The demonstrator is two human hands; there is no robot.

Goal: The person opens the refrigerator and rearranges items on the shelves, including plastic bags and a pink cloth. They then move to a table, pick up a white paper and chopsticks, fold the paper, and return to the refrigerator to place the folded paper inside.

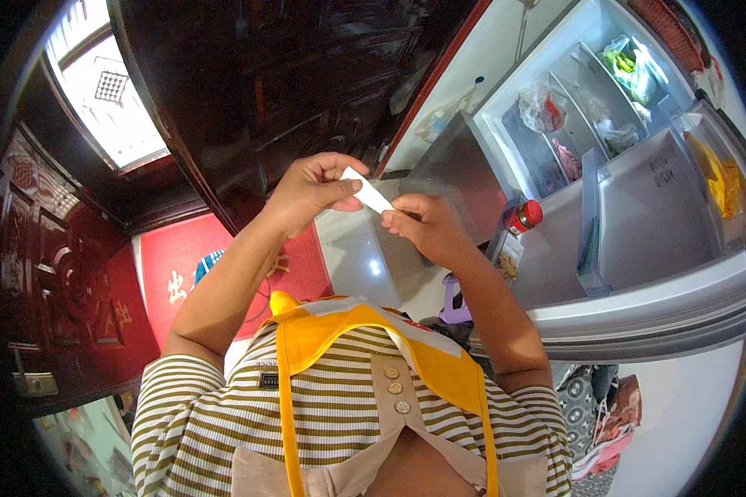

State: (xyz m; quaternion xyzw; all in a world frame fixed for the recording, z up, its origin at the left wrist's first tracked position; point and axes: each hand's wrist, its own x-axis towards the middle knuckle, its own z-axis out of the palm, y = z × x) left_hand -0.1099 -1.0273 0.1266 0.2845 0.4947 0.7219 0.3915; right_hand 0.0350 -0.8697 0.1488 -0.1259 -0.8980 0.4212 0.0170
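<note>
A small flat white item (368, 191), perhaps folded paper or tissue, is stretched between my two hands in front of my chest. My left hand (319, 189) pinches its upper left end between thumb and fingers. My right hand (424, 225) grips the lower right end with thumb and forefinger. A yellow apron (323, 338) hangs over my striped shirt, below both hands.
An open refrigerator (553, 118) with plastic bags inside stands at right. Its door (653, 211) reaches towards my right arm and holds a red-lidded jar (526, 215). A dark wooden door (273, 81) stands ahead. A red mat (304, 261) and a purple plastic object (454, 302) lie low down.
</note>
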